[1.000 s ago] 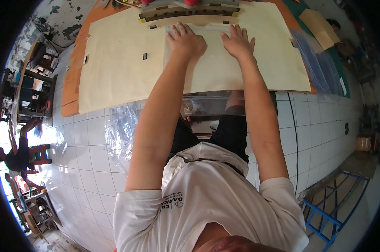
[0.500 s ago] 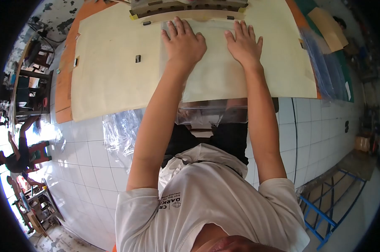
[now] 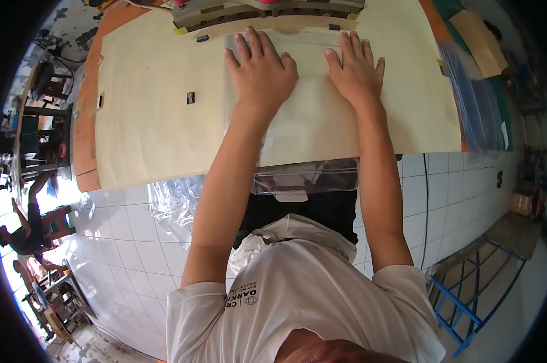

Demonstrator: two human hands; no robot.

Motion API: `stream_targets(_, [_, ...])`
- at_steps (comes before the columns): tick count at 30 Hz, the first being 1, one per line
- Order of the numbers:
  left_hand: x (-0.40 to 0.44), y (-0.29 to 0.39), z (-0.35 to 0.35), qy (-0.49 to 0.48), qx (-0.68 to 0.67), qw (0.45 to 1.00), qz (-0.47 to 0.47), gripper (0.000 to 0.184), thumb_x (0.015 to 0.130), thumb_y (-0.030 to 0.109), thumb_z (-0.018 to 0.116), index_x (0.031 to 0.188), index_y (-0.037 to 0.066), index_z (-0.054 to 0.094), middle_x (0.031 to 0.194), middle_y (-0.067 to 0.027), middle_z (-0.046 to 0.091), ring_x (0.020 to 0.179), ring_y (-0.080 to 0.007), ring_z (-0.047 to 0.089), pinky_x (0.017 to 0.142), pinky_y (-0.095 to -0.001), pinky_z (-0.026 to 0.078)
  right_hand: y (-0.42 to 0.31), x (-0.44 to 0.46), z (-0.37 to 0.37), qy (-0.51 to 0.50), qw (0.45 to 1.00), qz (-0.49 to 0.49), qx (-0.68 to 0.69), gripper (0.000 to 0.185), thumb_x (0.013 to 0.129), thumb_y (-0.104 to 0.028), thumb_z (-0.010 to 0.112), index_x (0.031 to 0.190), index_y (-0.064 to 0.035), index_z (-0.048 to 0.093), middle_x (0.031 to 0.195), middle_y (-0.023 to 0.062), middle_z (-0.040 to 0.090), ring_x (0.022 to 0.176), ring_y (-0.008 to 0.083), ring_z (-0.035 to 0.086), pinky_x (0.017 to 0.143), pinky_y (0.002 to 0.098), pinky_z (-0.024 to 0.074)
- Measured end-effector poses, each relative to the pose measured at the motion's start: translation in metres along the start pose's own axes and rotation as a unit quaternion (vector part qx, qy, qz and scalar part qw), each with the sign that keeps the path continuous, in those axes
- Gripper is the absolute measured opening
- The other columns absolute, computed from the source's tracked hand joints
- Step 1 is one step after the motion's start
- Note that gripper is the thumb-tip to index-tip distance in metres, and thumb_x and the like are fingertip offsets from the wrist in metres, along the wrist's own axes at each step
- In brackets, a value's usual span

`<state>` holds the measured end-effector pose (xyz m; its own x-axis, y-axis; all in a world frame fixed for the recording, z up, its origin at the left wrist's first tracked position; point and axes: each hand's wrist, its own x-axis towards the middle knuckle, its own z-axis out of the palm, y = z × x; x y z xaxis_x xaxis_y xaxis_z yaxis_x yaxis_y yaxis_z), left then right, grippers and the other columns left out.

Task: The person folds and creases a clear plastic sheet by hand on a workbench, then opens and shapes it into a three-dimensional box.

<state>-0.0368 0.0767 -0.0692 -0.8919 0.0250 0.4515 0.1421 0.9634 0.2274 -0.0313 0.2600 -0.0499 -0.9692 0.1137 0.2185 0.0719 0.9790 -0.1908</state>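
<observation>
1. Currently, the left hand (image 3: 260, 75) lies palm down with its fingers spread, its thumb held out toward the other hand; it grips nothing.
2. Likewise, the right hand (image 3: 358, 72) rests palm down, fingers slightly fanned, with a gap between the two hands. How hard either one presses, I cannot tell.
3. Beneath both is a clear plastic sheet (image 3: 312, 91), lying over the cream-coloured covering (image 3: 146, 127) on the orange tabletop (image 3: 87, 151). One long side of the plastic shows just beside the left hand.
4. Just beyond the fingertips stands a long grey-brown fixture (image 3: 273, 12) with yellow corners. Near its front edge are two small dark blocks, one at each side; a third dark block (image 3: 190, 97) sits on the covering, left of the left hand.
5. At the near edge, more transparent plastic (image 3: 306, 176) hangs over the person's lap; whether it joins the sheet is unclear.
6. Bluish plastic film (image 3: 476, 100) lies at the table's right end, beside a brown cardboard piece (image 3: 478, 43).
</observation>
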Motion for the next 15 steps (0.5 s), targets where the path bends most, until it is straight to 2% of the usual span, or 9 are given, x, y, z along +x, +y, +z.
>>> stream_targets(5, [0.001, 0.002, -0.004, 0.002, -0.009, 1.0, -0.001, 0.072, 0.094, 0.037, 0.04, 0.15, -0.007, 0.041, 0.16, -0.0261, 0.034, 0.15, -0.044, 0.027, 0.12, -0.0612, 0.017, 0.005, 0.0, 0.006, 0.036, 0.999, -0.014, 0.004, 0.066, 0.105, -0.053, 0.034, 0.157, -0.0137, 0.034, 0.166, 0.0074, 0.03, 0.154, 0.0306, 0.025, 0.122, 0.0635, 0.014])
stream_targets(7, [0.001, 0.002, -0.008, -0.039, -0.022, 0.999, -0.017, 0.073, 0.095, 0.037, 0.04, 0.152, -0.009, 0.036, 0.162, -0.0252, 0.031, 0.152, -0.0423, 0.023, 0.122, -0.0595, 0.013, 0.003, -0.001, 0.003, 0.012, 1.0, -0.007, 0.007, 0.066, 0.105, -0.053, 0.034, 0.159, -0.0144, 0.033, 0.167, 0.007, 0.029, 0.154, 0.0301, 0.023, 0.122, 0.0627, 0.0128])
stream_targets(11, [0.002, 0.001, -0.009, -0.044, -0.025, 0.998, -0.025, 0.076, 0.095, 0.042, 0.041, 0.154, -0.006, 0.035, 0.163, -0.0247, 0.03, 0.153, -0.0425, 0.023, 0.123, -0.0577, 0.012, 0.0, -0.001, -0.003, 0.0, 1.0, -0.001, 0.005, 0.067, 0.105, -0.053, 0.035, 0.16, -0.0144, 0.031, 0.167, 0.007, 0.028, 0.155, 0.0299, 0.022, 0.122, 0.0623, 0.012])
stream_targets(15, [0.004, -0.003, -0.018, -0.04, -0.062, 0.997, -0.027, 0.076, 0.092, 0.042, 0.052, 0.15, -0.006, 0.04, 0.161, -0.0251, 0.033, 0.152, -0.042, 0.026, 0.122, -0.0563, 0.017, 0.001, -0.001, -0.005, -0.01, 1.0, -0.001, 0.011, 0.068, 0.105, -0.053, 0.035, 0.16, -0.0135, 0.03, 0.167, 0.0073, 0.027, 0.155, 0.0294, 0.022, 0.123, 0.0621, 0.0118])
